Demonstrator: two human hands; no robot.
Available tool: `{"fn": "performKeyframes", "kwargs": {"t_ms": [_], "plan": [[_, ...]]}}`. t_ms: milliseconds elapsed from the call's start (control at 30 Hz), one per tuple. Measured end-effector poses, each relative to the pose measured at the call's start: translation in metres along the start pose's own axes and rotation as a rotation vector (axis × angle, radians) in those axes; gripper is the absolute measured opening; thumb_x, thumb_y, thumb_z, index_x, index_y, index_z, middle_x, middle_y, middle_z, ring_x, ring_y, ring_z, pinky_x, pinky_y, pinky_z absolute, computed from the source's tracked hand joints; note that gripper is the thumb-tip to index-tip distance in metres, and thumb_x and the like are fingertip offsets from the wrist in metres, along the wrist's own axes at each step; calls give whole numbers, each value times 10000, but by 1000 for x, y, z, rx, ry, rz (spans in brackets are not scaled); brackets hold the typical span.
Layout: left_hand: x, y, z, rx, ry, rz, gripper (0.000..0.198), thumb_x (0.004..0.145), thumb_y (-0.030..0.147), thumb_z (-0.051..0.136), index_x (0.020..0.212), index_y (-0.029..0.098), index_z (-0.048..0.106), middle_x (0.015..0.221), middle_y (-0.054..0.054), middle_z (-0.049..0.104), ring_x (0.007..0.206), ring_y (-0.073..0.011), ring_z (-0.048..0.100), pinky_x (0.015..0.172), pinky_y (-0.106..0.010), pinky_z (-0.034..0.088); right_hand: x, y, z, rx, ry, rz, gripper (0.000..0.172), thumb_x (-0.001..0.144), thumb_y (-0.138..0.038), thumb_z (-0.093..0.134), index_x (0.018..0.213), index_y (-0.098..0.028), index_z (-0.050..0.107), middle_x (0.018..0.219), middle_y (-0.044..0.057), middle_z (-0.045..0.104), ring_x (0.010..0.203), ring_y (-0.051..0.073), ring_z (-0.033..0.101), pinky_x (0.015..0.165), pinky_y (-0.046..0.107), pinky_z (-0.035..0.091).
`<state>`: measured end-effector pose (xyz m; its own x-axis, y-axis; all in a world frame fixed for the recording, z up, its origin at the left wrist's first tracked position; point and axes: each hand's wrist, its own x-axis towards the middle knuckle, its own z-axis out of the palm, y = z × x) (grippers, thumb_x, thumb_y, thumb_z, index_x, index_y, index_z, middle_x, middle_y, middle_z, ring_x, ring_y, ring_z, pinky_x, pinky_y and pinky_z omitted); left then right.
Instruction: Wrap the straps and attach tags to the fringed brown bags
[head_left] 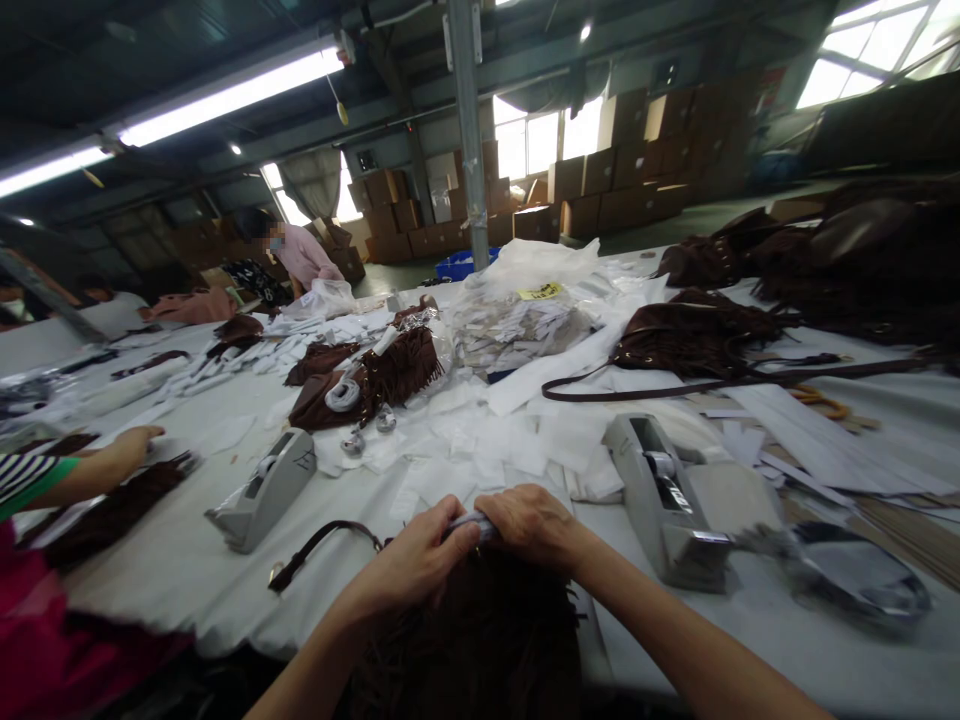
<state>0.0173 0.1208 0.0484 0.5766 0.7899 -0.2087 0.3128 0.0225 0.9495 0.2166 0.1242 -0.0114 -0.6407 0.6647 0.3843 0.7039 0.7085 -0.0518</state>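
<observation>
A dark brown fringed bag [480,630] is upright at the table's near edge, below my hands. My left hand [431,548] is closed, its thumb and fingers pinching a light grey wrapped strip [472,520] at the bag's top. From the other side my right hand [531,525] curls its fingers over the same strip and the bag's top edge. The fingers hide much of the strip. Left of my left hand, a thin brown strap [322,545] with a metal clasp lies on the white tabletop [247,610].
Grey tape dispensers stand to the left [266,490] and right [667,500]. Ahead lie white sheets [480,455], a brown bag with wrapped parts [367,380] and a plastic sack of white pieces [517,320]. A co-worker's hand [139,445] is at far left.
</observation>
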Motion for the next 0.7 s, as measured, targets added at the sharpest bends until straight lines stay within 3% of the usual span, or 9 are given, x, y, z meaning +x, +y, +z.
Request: {"fn": "performKeyframes", "kwargs": {"t_ms": [67, 133, 233, 300, 367, 433, 567, 700], "plan": [[8, -11, 4, -99, 11, 10, 311, 786, 481, 615, 740, 200, 491, 575, 62, 457, 367, -47, 346, 330, -180, 183, 0, 5, 2, 27, -24, 37, 238, 969, -328, 390, 902, -163, 549, 736, 38, 636, 641, 171, 583, 576, 266, 382], [14, -22, 6, -232, 38, 0, 330, 776, 495, 622, 755, 196, 484, 576, 70, 448, 349, -25, 276, 322, -171, 146, -3, 13, 1, 64, 34, 134, 289, 943, -417, 445, 990, -152, 550, 784, 54, 650, 702, 192, 604, 627, 280, 420], [20, -34, 3, -443, 102, -69, 352, 769, 510, 622, 752, 202, 455, 608, 65, 493, 292, -3, 229, 283, -158, 84, -15, 21, -9, 111, 259, 381, 496, 886, -535, 494, 1178, -134, 491, 937, 118, 643, 864, 251, 607, 763, 357, 459], [21, -41, -1, -558, 147, -116, 355, 759, 498, 636, 732, 194, 455, 623, 58, 514, 275, 5, 237, 266, -144, 78, -30, 14, -18, 149, 408, 570, 482, 910, -527, 439, 1211, -152, 480, 988, 135, 620, 922, 268, 593, 818, 399, 460], [22, -46, -3, -654, 181, -148, 351, 755, 486, 642, 721, 178, 477, 632, 53, 525, 269, 17, 236, 262, -133, 82, -48, -7, -23, 210, 476, 698, 411, 940, -485, 381, 1185, -181, 511, 1001, 129, 614, 941, 264, 590, 833, 404, 469], [23, -51, -1, -748, 198, -173, 346, 756, 477, 638, 717, 164, 495, 637, 48, 533, 264, 26, 233, 261, -128, 82, -64, -38, -18, 282, 401, 694, 384, 935, -470, 398, 1176, -208, 542, 1062, 128, 617, 991, 264, 582, 855, 402, 474], [25, -55, 12, -943, 152, -224, 320, 757, 439, 634, 697, 161, 488, 586, 67, 506, 249, 26, 221, 259, -130, 83, -83, -90, 18, 299, 41, 554, 481, 826, -515, 578, 1235, -262, 565, 1301, 123, 539, 1233, 340, 444, 1007, 518, 374], [27, -62, 27, -1001, 85, -194, 341, 751, 451, 634, 673, 161, 472, 576, 68, 508, 244, 22, 237, 256, -136, 108, -83, -89, 49, 272, -110, 523, 522, 831, -477, 583, 1307, -274, 512, 1417, 102, 437, 1354, 328, 292, 1088, 553, 257]]}}
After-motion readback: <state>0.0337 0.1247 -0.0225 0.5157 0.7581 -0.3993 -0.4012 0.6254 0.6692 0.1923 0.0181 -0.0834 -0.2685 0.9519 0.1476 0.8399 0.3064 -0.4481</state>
